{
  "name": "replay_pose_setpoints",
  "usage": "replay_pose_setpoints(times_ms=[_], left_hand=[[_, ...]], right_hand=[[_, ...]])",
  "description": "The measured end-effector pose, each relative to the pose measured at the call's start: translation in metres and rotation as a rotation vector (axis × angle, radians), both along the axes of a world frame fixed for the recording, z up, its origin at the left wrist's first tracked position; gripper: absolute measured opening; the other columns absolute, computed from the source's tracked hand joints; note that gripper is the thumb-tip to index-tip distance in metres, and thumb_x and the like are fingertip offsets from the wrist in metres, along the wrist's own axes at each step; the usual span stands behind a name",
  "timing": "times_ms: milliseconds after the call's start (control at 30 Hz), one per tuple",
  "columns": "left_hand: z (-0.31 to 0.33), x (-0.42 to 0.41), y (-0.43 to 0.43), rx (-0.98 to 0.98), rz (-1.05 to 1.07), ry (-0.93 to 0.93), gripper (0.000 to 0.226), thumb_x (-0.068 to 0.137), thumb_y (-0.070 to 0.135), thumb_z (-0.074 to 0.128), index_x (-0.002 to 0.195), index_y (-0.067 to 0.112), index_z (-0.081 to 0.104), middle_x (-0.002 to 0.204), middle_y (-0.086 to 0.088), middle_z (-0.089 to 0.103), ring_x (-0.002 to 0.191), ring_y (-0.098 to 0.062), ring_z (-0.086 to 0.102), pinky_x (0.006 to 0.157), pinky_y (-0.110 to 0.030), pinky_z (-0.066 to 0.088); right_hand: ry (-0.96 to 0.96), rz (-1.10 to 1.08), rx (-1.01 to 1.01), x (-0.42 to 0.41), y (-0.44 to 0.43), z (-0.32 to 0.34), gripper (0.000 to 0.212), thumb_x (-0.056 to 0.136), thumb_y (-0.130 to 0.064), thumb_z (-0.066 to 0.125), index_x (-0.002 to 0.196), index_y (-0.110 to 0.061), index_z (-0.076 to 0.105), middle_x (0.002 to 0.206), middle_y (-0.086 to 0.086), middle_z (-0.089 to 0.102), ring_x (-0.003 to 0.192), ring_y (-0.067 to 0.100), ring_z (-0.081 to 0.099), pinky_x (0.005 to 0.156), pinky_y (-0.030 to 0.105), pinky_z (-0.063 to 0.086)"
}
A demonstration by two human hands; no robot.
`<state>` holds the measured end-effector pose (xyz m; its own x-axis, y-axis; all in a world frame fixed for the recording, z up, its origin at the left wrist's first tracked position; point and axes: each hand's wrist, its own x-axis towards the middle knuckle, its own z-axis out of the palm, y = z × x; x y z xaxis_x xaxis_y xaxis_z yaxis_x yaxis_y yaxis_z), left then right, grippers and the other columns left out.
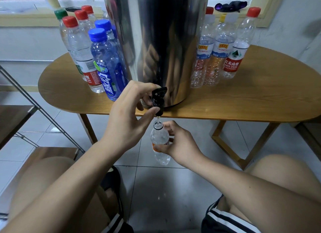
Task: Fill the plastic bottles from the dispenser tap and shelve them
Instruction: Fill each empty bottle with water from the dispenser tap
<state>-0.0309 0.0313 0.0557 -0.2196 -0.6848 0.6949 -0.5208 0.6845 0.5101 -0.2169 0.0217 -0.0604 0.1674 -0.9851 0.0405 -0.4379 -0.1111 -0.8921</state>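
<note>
red-labelled bottle (pixel 232 64) reading "NGFU SPRING", blue bottle (pixel 109 67) with large white "脉动" lettering

Dispenser (pixel 156 41) top is cut off by the upper edge, shelf (pixel 15 118) by the left edge. Left hand (pixel 128 114) hides part of the tap (pixel 159 102). Right hand (pixel 180 142) covers most of the bottle (pixel 159 137) label, and fill lvl can't be told.
</note>
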Motion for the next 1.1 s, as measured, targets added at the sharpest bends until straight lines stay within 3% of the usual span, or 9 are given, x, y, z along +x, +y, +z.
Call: replay_pose_setpoints(times_ms=[1100], left_hand=[[0.001,-0.0002,0.0012,0.009,0.001,-0.001,0.061,0.09,-0.006,0.082,0.132,0.03,0.056,0.106,0.001,0.058,0.091,-0.017,0.062,0.077,-0.023,0.047]], right_hand=[[0.0,-0.002,0.006,0.0003,0.0,-0.0001,0.057,0.072,-0.026,0.096,0.117,-0.041,0.062,0.11,-0.02,0.072,0.102,0.003,0.07,0.093,0.038,0.061]])
